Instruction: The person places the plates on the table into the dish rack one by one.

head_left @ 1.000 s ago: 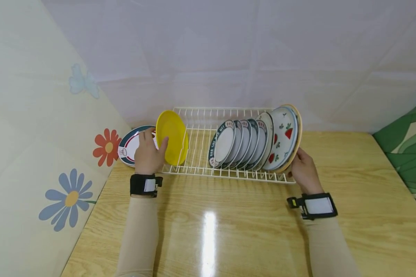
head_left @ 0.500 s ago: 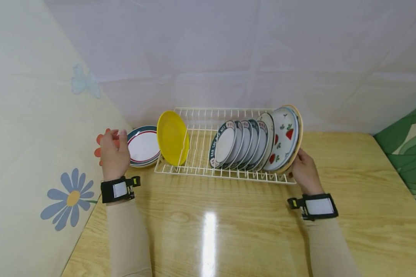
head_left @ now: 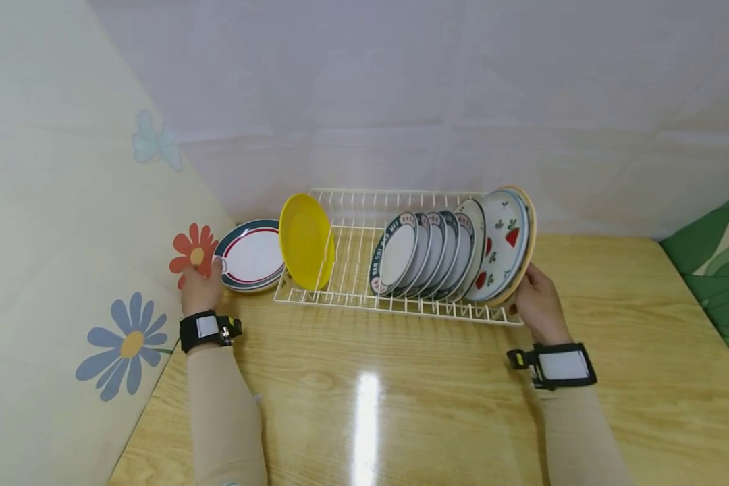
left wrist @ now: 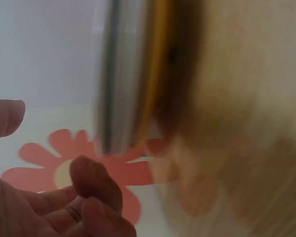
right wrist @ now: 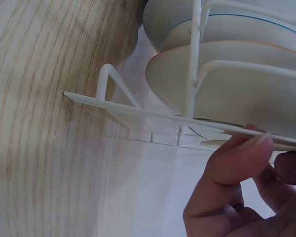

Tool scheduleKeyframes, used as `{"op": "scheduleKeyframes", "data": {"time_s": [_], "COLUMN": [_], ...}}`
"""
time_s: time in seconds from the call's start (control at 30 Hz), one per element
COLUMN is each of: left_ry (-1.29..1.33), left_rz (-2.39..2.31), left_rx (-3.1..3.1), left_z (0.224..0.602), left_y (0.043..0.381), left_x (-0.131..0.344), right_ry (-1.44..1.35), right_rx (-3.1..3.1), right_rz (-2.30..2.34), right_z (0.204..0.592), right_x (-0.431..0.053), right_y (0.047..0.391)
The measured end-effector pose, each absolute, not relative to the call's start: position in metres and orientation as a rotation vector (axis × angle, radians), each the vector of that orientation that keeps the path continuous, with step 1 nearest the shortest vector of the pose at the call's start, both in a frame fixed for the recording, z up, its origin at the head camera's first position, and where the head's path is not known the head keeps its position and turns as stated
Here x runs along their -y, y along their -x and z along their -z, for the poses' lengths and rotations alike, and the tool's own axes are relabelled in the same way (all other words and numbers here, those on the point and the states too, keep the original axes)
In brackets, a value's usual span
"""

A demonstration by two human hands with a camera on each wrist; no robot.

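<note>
My left hand [head_left: 202, 291] is beside a stack of white oval plates [head_left: 252, 256] with green and red rims, left of the rack. In the left wrist view its thumb and fingers are apart and hold nothing, just short of the stacked plates' edge [left wrist: 123, 74]. My right hand [head_left: 541, 304] grips the right end of a white wire dish rack [head_left: 349, 270], thumb and fingers about the end wire [right wrist: 227, 129] in the right wrist view. A large strawberry-patterned plate [head_left: 498, 250] and an orange-rimmed plate [head_left: 531, 233] lean in the rack beside that hand.
In the rack's left end stands a yellow plate [head_left: 304, 239]. Several small green-rimmed plates [head_left: 395, 255] stand in a row toward its right side. The rack sits on a wooden table [head_left: 431, 391], against a pale back wall [head_left: 364, 101]; a flower-decorated wall [head_left: 109, 270] rises at the left.
My left hand has left the yellow plate, moved left, then lowered beside the stacked oval plates. The yellow plate stays in the rack; my right hand keeps its place.
</note>
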State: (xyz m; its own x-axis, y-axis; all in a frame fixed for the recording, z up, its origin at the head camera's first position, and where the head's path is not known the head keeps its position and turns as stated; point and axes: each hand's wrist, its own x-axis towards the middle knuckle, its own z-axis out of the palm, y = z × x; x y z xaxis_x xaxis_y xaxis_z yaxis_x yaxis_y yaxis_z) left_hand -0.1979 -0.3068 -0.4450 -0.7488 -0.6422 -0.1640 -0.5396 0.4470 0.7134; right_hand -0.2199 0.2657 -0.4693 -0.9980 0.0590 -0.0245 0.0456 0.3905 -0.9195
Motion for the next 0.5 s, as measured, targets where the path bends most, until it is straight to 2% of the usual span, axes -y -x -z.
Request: {"op": "scheduleKeyframes", "data": {"time_s": [0.13, 0.37, 0.5], "left_ry": [-1.143, -0.923, -0.908], "left_rz": [1.171, 1.080, 1.151], "left_rx": [2.705, 2.867, 2.818], "left_z": [0.461, 0.473, 0.473], "left_y": [0.202, 0.207, 0.206], "left_x": [0.308, 0.303, 0.300], "right_ry": [0.104, 0.111, 0.109], "right_rx": [2.604, 2.598, 2.599], "right_rz": [-1.730, -1.732, -1.745], "right_z": [0.470, 0.470, 0.469], "right_x": [-0.266, -0.266, -0.266], "right_y": [0.220, 0.221, 0.220]}}
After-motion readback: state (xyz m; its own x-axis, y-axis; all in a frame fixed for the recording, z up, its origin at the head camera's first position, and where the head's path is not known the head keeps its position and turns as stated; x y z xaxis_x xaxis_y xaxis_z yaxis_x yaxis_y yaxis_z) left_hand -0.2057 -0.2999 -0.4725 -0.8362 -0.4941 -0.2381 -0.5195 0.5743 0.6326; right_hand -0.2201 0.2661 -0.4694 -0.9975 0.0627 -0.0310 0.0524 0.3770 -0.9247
